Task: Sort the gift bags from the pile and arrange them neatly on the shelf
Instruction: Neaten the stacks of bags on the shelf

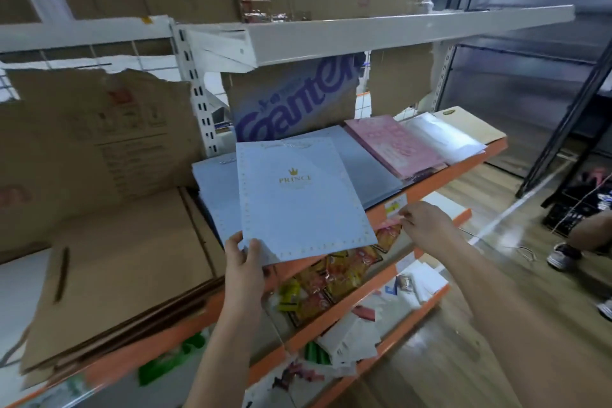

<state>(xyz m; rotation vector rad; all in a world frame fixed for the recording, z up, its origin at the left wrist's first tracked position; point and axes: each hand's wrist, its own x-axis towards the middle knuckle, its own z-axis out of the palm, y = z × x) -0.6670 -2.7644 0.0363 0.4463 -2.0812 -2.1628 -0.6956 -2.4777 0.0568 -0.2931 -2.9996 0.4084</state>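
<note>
A flat pale blue gift bag [298,202] with a gold crown and the word PRINCE lies tilted over a stack of blue bags [215,189] on the orange-edged shelf [440,175]. My left hand [246,262] pinches its lower left corner, thumb on top. My right hand [422,225] hovers just right of the bag's lower right corner, at the shelf's front edge, fingers loosely curled and holding nothing I can see. Further right on the shelf lie grey-blue bags [367,169], pink bags [394,146], clear or white bags [443,139] and a tan bag [470,126].
Flattened brown cardboard [126,262] fills the shelf's left part, and a box with purple lettering [294,103] stands behind the bags. Lower shelves hold yellow-red packets [331,278] and loose papers [351,338]. Another person's shoe [563,255] is on the wooden floor at right.
</note>
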